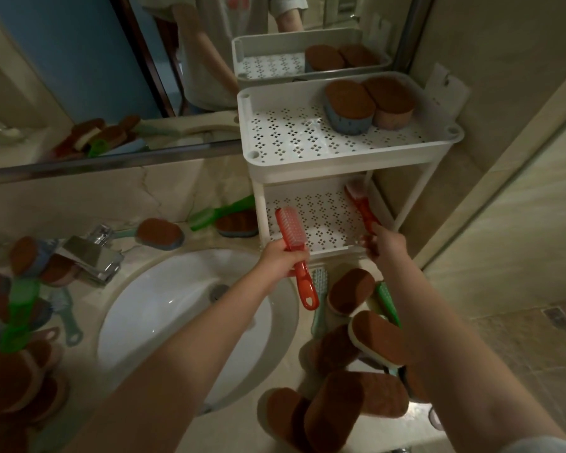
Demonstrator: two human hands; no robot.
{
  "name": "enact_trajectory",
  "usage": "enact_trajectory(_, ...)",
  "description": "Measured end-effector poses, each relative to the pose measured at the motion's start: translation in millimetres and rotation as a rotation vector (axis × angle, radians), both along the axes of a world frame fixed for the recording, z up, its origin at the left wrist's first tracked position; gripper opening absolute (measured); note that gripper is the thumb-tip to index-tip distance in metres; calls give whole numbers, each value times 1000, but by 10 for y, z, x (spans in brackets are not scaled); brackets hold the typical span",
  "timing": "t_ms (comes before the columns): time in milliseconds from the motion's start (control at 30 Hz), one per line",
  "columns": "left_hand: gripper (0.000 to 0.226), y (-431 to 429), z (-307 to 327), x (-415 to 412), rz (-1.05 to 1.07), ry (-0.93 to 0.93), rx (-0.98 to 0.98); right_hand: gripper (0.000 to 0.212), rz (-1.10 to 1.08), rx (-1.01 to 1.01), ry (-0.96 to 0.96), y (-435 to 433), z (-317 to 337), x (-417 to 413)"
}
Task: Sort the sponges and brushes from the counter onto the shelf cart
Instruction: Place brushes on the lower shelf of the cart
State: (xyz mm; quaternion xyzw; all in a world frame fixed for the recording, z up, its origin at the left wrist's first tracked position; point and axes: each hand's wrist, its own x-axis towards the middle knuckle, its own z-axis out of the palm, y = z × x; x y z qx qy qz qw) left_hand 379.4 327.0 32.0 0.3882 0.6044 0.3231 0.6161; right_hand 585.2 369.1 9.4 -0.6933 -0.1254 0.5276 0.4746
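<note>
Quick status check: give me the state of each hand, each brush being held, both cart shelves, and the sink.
Left hand: closed around a red brush.
Left red brush: held, bristle end toward the cart.
Right hand: gripping a second red brush's handle.
Right red brush: held, head over the lower shelf.
Top shelf: holds two sponges.
Lower shelf: no items lying on it.
Sink: empty.

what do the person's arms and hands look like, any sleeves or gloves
Both hands, left hand and right hand, are bare: no gloves, rings or watch visible. The forearms are bare too. A pale grey sleeve edge shows only at the right arm's bottom corner.
</note>
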Motion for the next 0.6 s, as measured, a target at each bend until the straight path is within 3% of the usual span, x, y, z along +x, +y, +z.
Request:
enact_trajectory(133,24,3,28,64,11,-42,-31,29,-10,25,53,-49,0,26)
enact_trajectory(267,31,36,50,151,4,-62,-27,11,-34,81,-4,-201,80,-12)
enact_trajectory(367,36,63,63,215,31,-52,2,12,165,99,-139,-450,142,-131)
enact_trajectory(500,26,153,97,273,178,-125,65,30,551,138,-106,-835,219,-229)
enact_trajectory(600,26,231,120,306,256,-202,82,30,641,183,-46,-970,257,-293)
